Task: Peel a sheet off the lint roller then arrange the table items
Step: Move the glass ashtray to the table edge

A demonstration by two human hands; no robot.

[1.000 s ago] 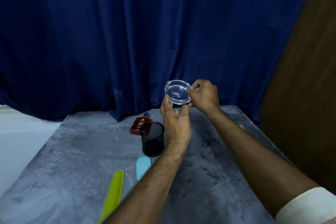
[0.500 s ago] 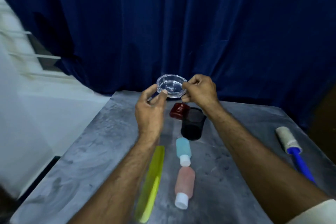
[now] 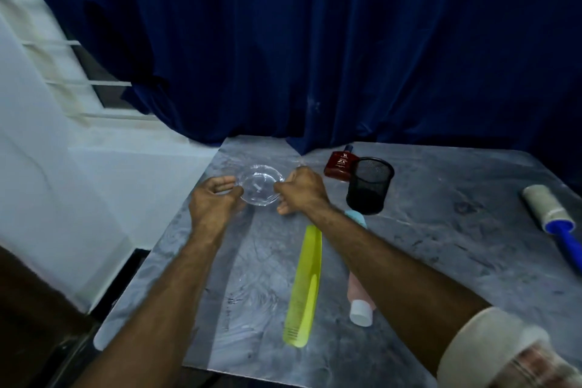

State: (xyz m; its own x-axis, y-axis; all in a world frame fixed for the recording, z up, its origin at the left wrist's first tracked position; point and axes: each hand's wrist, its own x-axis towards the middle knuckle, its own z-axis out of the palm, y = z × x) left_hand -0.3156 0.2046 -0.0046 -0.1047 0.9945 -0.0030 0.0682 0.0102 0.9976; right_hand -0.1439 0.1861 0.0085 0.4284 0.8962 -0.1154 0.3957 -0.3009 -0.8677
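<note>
A clear glass ashtray (image 3: pixel 259 186) sits low over the far left part of the grey table (image 3: pixel 441 246). My right hand (image 3: pixel 300 190) pinches its right rim. My left hand (image 3: pixel 214 201) touches its left rim with curled fingers. The lint roller (image 3: pixel 549 214), with a white roll and blue handle, lies at the table's right edge. A black mesh cup (image 3: pixel 370 184) stands right of my right hand, with a red perfume bottle (image 3: pixel 340 164) lying behind it. A yellow-green comb (image 3: pixel 304 283) lies between my forearms. A pink bottle (image 3: pixel 359 302) and a light blue bottle (image 3: pixel 356 217) show partly under my right forearm.
A dark blue curtain (image 3: pixel 315 57) hangs behind the table. A white wall and a window frame (image 3: pixel 63 88) are on the left, past the table's left edge. The table's near edge runs just below the comb.
Both hands have carried the ashtray down and left, from chest height to the far left of the table. The view has swung left and downward.
</note>
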